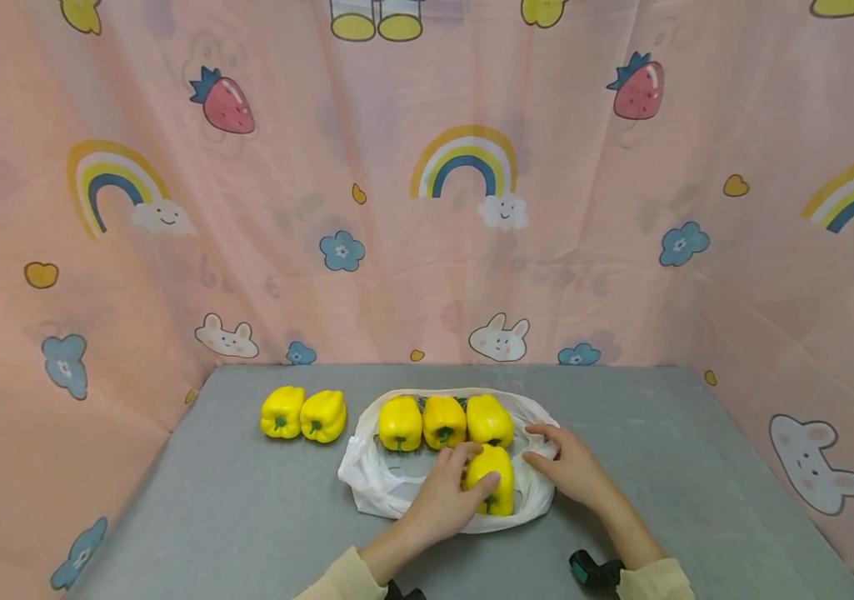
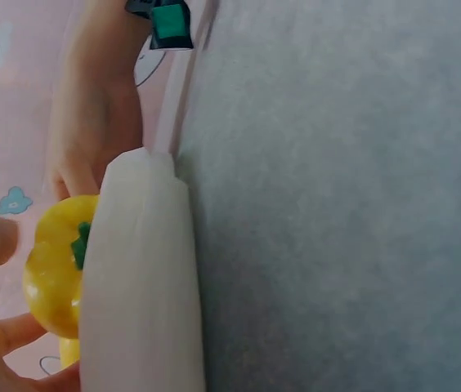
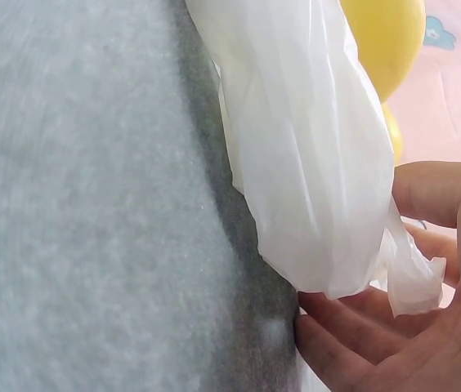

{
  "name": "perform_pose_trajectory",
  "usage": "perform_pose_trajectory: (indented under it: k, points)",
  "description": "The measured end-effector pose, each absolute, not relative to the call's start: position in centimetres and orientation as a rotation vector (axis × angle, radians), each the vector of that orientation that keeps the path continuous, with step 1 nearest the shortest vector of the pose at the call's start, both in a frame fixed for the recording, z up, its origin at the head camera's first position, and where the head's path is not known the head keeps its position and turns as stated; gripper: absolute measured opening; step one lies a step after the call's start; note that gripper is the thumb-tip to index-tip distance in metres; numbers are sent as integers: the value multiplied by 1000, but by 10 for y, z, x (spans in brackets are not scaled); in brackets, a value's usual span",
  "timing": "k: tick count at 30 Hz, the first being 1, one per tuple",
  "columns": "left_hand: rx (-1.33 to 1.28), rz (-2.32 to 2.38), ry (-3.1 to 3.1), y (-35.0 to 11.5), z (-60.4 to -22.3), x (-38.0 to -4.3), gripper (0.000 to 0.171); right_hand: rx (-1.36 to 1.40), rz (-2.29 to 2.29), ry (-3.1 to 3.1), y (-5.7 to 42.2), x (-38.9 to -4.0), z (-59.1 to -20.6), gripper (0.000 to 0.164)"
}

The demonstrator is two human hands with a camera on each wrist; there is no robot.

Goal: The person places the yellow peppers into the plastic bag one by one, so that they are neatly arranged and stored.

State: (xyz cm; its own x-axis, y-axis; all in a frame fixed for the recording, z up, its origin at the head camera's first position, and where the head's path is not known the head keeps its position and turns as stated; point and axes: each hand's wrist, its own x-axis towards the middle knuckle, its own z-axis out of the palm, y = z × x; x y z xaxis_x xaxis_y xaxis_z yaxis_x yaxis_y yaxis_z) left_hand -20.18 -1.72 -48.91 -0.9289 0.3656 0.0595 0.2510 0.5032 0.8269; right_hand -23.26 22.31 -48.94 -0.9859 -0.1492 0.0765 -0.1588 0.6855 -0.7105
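Observation:
A white plastic bag [image 1: 374, 492] lies spread open, with three yellow bell peppers [image 1: 445, 422] in a row at its back and another yellow bell pepper [image 1: 500, 479] at its front right. My left hand [image 1: 443, 493] reaches over the bag to this front pepper. In the left wrist view its fingers [image 2: 18, 333] are at the pepper's side, while the thumb stands apart from it. At the bag's right side, my right hand [image 1: 572, 467] holds the rim, thumb on the inner side and other fingers [image 3: 337, 347] around the outside.
Two more yellow bell peppers [image 1: 302, 414] sit side by side on the grey table [image 1: 232, 517], left of the bag. A pink patterned curtain [image 1: 284, 208] hangs behind the table and along both sides.

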Motion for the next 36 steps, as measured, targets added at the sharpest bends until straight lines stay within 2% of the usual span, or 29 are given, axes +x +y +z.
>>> perform_pose_trajectory:
  k: [11,26,36]
  points:
    - [535,1395,2578,-18,-487,-204,53,235,1220,-2885,222,-232,-490,45]
    - [492,1361,2601,-18,-485,-204,62,230,1230,-2889,223,-233,-490,45]
    - [659,1237,2696,-41,-466,-204,48,237,1235,-2891,224,-235,-490,46]
